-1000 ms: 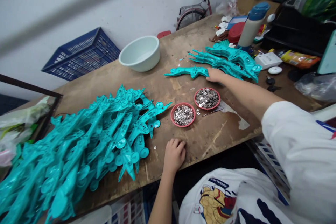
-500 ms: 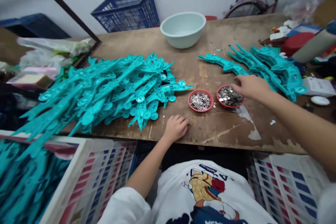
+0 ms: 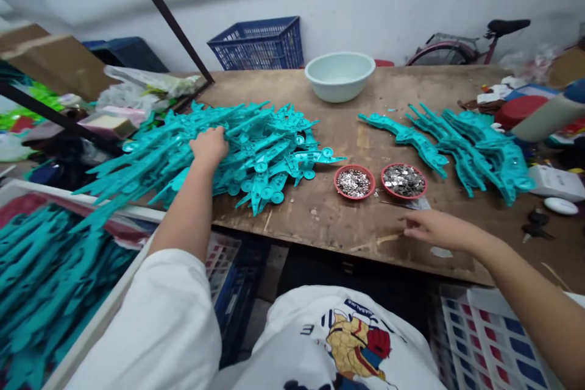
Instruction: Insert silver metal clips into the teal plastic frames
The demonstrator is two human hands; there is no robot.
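My left hand (image 3: pixel 210 149) is on the big pile of turquoise bow-shaped plastic parts (image 3: pixel 274 152), its fingers closed over one of them; the fingertips are partly hidden. My right hand (image 3: pixel 429 230) hovers over the near part of the table, its fingers loosely stretched to the left and nothing visible in them. Just beyond it stands a small red bowl of dark silvery metal pieces (image 3: pixel 404 180). Beside that one, to the left, is another red bowl with brighter metal pieces (image 3: pixel 354 182). More turquoise parts (image 3: pixel 470 146) lie in a row on the right.
A pale green basin (image 3: pixel 340 79) stands at the back of the wooden table, a blue crate (image 3: pixel 260 46) behind it. Left below is a white crate (image 3: pixel 114 292) full of turquoise parts. Keys (image 3: pixel 537 226), a white box (image 3: pixel 557 183) and clutter lie at the right.
My left hand has gone from the table's front edge up and left onto the pile. My right hand has drawn back from the right-hand red bowl toward me. The view has shifted.
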